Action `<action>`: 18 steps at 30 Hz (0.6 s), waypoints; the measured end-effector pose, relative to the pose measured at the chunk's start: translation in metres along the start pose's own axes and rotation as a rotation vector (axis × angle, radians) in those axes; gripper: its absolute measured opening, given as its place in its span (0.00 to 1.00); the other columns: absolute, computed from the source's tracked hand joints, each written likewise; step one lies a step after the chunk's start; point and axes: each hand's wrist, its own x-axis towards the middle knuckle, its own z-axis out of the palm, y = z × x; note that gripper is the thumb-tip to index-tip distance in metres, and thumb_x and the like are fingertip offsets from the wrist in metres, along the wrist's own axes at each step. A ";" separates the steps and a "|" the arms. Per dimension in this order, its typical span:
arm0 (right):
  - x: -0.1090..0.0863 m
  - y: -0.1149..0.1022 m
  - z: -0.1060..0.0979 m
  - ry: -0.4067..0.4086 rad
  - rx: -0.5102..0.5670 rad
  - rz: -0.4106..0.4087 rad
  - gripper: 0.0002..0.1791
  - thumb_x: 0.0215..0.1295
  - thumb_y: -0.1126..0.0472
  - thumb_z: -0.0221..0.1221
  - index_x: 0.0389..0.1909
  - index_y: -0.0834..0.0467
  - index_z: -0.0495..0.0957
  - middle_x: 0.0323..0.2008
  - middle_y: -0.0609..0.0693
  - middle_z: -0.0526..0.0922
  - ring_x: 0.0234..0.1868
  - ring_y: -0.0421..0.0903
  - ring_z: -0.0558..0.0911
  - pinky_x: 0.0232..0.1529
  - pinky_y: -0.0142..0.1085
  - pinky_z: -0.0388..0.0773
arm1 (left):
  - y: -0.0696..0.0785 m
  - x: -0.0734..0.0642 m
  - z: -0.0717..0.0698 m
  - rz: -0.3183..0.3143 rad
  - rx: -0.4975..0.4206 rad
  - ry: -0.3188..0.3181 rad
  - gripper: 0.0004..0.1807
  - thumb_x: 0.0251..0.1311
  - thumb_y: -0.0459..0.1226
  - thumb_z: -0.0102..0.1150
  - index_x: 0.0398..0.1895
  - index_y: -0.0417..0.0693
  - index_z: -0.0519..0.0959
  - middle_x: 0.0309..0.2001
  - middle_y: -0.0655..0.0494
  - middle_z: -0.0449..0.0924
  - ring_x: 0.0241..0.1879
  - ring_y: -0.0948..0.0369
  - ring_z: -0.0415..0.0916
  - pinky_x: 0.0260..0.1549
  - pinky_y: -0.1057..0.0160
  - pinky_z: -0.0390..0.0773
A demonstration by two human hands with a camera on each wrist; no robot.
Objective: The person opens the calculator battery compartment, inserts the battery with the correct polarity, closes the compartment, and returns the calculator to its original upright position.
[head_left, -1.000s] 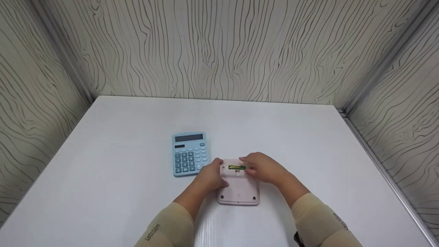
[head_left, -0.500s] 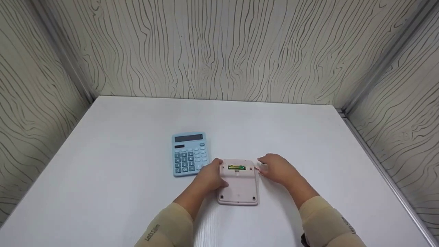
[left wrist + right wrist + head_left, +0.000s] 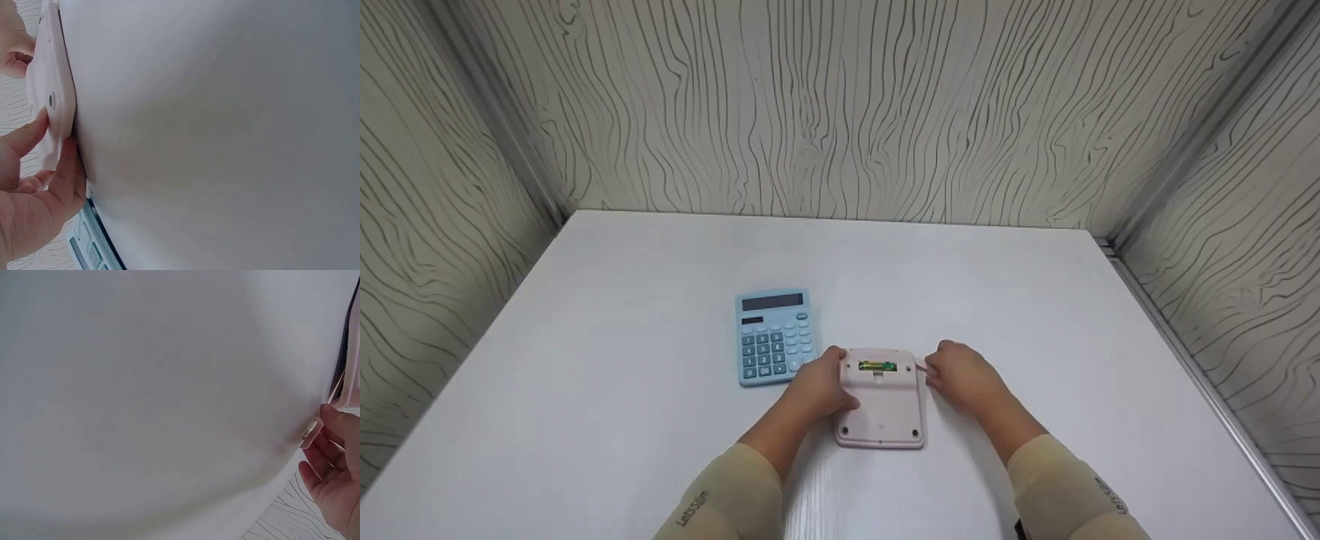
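Observation:
A pink calculator (image 3: 883, 412) lies face down on the white table, its battery compartment uncovered. Inside that compartment sits a green and yellow battery (image 3: 877, 366). My left hand (image 3: 819, 384) grips the calculator's left edge; in the left wrist view the thumb is on its back and fingers are at its edge and underside. Just off the upper right edge, my right hand (image 3: 966, 375) pinches a small pink battery cover (image 3: 310, 433) between thumb and fingers. The cover is mostly hidden in the head view.
A light blue calculator (image 3: 776, 337) lies face up to the left, close to my left hand. The white table (image 3: 622, 360) meets wood-patterned wall panels (image 3: 810, 112) at the back, with more panels on both sides.
My right hand has moved right, from over the battery compartment to beside the calculator, with the battery cover in its fingers. The left hand and pink calculator have hardly moved.

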 end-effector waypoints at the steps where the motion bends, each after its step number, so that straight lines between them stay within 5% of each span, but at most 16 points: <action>1: 0.000 0.000 -0.001 -0.006 0.004 0.007 0.11 0.56 0.58 0.62 0.38 0.59 0.82 0.29 0.48 0.74 0.33 0.45 0.75 0.40 0.40 0.76 | 0.000 0.000 0.000 0.000 0.002 0.001 0.42 0.41 0.36 0.72 0.63 0.52 0.63 0.54 0.46 0.72 0.44 0.54 0.71 0.48 0.55 0.73; 7: 0.000 0.004 -0.006 0.015 0.053 0.046 0.10 0.59 0.60 0.59 0.39 0.60 0.82 0.35 0.53 0.82 0.41 0.52 0.79 0.46 0.45 0.75 | 0.000 0.001 0.000 0.001 0.002 0.000 0.42 0.41 0.36 0.71 0.63 0.53 0.62 0.55 0.47 0.72 0.44 0.54 0.71 0.49 0.54 0.72; 18: 0.001 0.009 -0.011 0.075 0.049 0.069 0.05 0.59 0.63 0.58 0.25 0.55 0.79 0.25 0.47 0.79 0.26 0.44 0.73 0.33 0.40 0.75 | 0.000 0.002 0.001 -0.001 0.010 0.001 0.42 0.41 0.37 0.71 0.63 0.53 0.62 0.56 0.48 0.72 0.47 0.55 0.72 0.51 0.54 0.71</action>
